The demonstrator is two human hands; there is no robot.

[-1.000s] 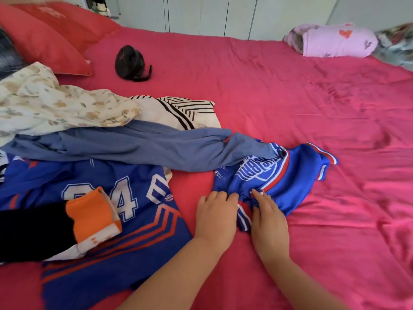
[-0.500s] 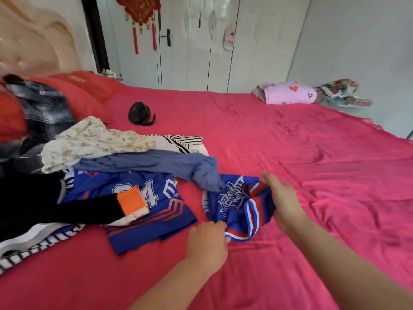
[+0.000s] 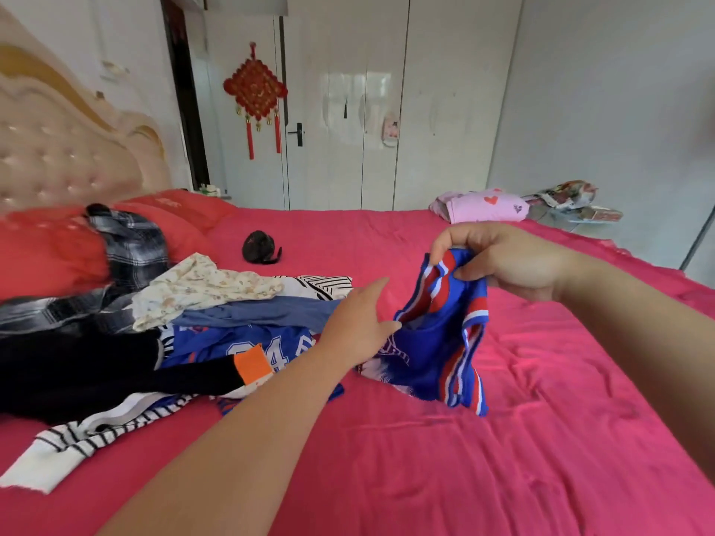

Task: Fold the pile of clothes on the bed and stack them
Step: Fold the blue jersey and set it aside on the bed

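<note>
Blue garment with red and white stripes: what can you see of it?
The blue garment looks like thin sports knit, with red-and-white striped trim and a white print. It hangs crumpled in the grip of the right hand, pinched at its top edge, lower end by the red bed. The left hand touches its side.

— Is there any writing to read?
— One digit for sure: a white 4 on the blue jersey in the pile. The digit to its left is half hidden behind an orange cuff. Only a rounded top shows.
— And the blue garment with red trim?
— It has white print low on its left side, too crumpled to read.
— The hanging red ornament?
— There are gold marks in its middle, too blurred to make out.
</note>
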